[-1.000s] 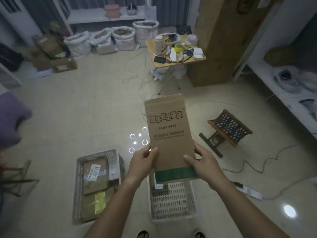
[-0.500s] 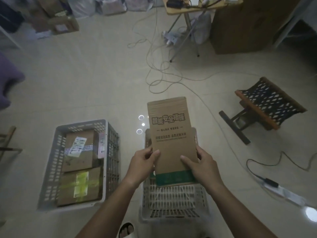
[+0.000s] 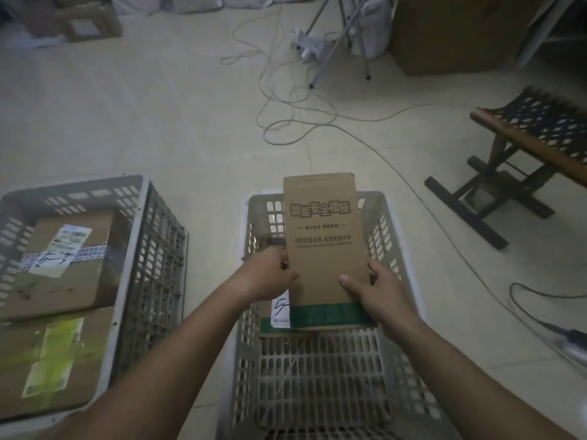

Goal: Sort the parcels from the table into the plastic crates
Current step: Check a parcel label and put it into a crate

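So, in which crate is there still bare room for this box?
The right crate: its near mesh floor, between the near wall and the held box, is bare; another parcel lies under the box. The left crate is crowded: two parcels cover its visible floor.

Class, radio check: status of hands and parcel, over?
Left hand and right hand grip brown parcel. Parcel over right crate. Nothing blocking.
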